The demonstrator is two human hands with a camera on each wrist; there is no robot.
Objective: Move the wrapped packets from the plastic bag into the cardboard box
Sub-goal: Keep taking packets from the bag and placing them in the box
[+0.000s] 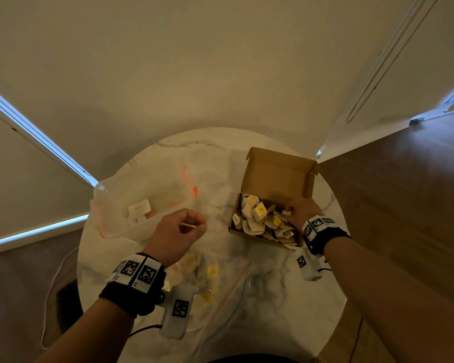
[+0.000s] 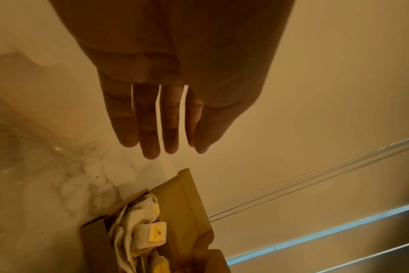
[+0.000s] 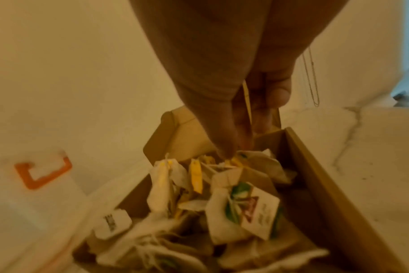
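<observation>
The right hand (image 1: 300,208) reaches into the open cardboard box (image 1: 274,174) at the table's (image 1: 286,297) far right edge, fingers pinching a tea-bag packet (image 3: 246,103) over the pile (image 1: 262,218), apparently to drop it in. The left hand (image 1: 177,231) hovers mid-table, empty, fingers loosely curled in the head view. The zip-top plastic bag (image 1: 220,292) lies flat at the near edge with roughly 3 packets left; open marble separates bag and box.

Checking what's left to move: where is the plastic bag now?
In the head view the plastic bag lies flat on the marble table's near edge, beside the left wrist, nearer than the cardboard box.
</observation>
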